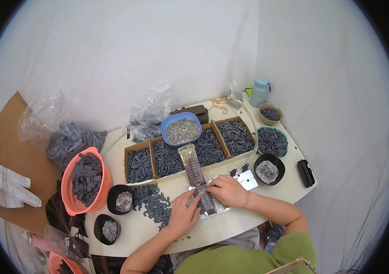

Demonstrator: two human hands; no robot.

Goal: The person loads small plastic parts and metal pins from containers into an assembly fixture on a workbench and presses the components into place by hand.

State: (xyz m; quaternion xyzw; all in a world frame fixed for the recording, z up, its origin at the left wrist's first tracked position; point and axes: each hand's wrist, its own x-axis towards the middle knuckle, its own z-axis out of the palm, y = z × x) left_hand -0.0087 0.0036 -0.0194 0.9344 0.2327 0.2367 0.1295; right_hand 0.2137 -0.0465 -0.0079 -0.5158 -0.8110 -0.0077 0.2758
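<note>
Both hands lie flat and open on a metal tray [222, 208] of small dark pieces — left hand [183, 215], right hand [226, 189] — pressing them in place, spare pieces [155, 203] heaped near on the counter [231, 223].

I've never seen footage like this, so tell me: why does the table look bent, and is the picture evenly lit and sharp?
Head view: the fisheye lens bows the table edge and leaves black corners. Light is soft and even, with faint shadows under both hands, left hand and right hand. The clear bags show mild glare. The small dark pieces in the cardboard trays blur together, too small to tell apart.
</note>
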